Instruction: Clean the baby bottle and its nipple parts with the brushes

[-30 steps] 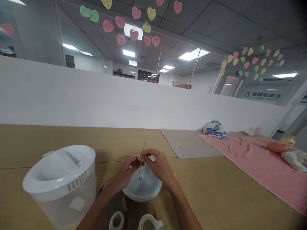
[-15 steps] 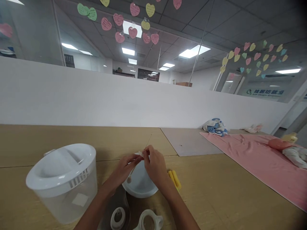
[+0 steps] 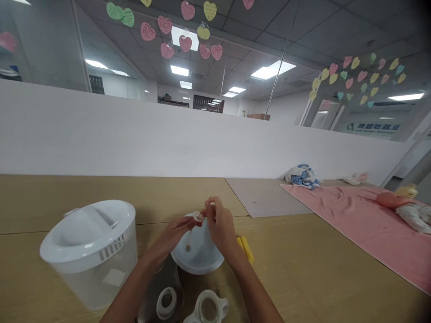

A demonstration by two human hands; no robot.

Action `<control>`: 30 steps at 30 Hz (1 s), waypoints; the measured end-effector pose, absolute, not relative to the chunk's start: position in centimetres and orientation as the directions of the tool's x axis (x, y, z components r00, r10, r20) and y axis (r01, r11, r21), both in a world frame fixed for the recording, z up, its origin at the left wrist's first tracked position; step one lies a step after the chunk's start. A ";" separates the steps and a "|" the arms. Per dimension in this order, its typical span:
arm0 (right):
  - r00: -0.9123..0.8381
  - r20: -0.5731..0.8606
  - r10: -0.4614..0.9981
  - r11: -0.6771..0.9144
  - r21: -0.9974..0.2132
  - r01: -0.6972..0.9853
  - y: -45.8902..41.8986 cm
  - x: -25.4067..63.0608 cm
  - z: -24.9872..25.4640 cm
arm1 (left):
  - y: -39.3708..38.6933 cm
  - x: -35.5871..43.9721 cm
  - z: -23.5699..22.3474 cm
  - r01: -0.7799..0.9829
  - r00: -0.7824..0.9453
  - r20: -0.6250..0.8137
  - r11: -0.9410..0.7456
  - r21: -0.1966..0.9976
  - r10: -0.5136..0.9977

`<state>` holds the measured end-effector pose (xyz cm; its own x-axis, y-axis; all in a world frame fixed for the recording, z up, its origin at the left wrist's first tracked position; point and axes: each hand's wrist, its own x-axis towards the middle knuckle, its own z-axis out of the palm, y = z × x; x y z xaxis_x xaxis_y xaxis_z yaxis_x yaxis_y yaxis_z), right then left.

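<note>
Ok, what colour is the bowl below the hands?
The bowl is pale blue-grey: see head view.

1. One left hand (image 3: 180, 229) and one right hand (image 3: 221, 224): two hands.
2. One thin stick (image 3: 203, 209).
3. One small translucent piece (image 3: 198, 217).
4. One pale basin (image 3: 202, 255).
5. One lidded bucket (image 3: 76, 282).
6. One white ring-shaped piece (image 3: 196, 309).
7. One dark vessel (image 3: 158, 289).
8. One spread pink cloth (image 3: 336, 220).
9. Two green heart-shaped notes (image 3: 115, 10).

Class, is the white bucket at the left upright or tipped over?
The bucket is upright: its broad top faces up, its base on the table.
</note>
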<state>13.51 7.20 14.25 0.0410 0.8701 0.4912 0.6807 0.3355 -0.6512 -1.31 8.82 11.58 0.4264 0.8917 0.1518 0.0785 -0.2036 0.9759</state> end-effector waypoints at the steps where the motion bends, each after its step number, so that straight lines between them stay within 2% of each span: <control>1: 0.001 0.491 0.871 0.362 -0.643 0.675 7.3 13.6 14.3 | 8.8 -1.3 11.6 0.074 0.424 0.144 -0.193 0.978 0.894; 4: -0.095 0.468 0.879 0.401 -0.615 0.679 7.5 13.8 14.2 | 8.8 -1.2 11.6 0.075 0.409 0.128 -0.173 0.982 0.903; 8: -0.044 0.470 0.881 0.360 -0.610 0.706 7.8 13.8 13.8 | 8.6 -1.1 12.0 0.104 0.411 0.141 -0.200 0.974 0.901; 13: 0.109 0.442 0.890 0.313 -0.767 0.560 7.2 14.0 14.6 | 8.5 -1.1 12.1 0.139 0.441 0.148 -0.230 0.963 0.885; 15: 0.134 0.441 0.888 0.313 -0.790 0.527 7.0 14.6 15.1 | 8.6 -1.2 12.1 0.172 0.411 0.142 -0.230 0.958 0.900; 17: 0.119 0.454 0.883 0.305 -0.748 0.589 7.0 15.3 15.5 | 8.8 -1.2 11.9 0.199 0.395 0.144 -0.238 0.951 0.907; 19: 0.079 0.438 0.896 0.254 -0.650 0.716 7.4 16.2 15.5 | 9.0 -1.3 11.6 0.240 0.401 0.169 -0.281 0.929 0.900; 23: 0.002 0.295 0.956 0.127 -0.418 0.900 8.8 17.3 14.2 | 9.2 -1.4 10.9 0.414 0.359 0.247 -0.391 0.822 0.900; 25: -0.035 0.243 0.969 0.130 -0.384 0.914 9.6 17.4 13.2 | 9.2 -1.3 10.8 0.500 0.355 0.259 -0.417 0.759 0.898; 27: -0.045 0.221 0.974 0.143 -0.451 0.881 10.4 17.2 12.1 | 9.0 -1.3 10.9 0.557 0.371 0.258 -0.436 0.707 0.892; 30: -0.037 0.094 0.995 0.094 -0.718 0.690 11.8 17.0 10.5 | 8.9 -1.3 11.2 0.587 0.385 0.258 -0.451 0.672 0.886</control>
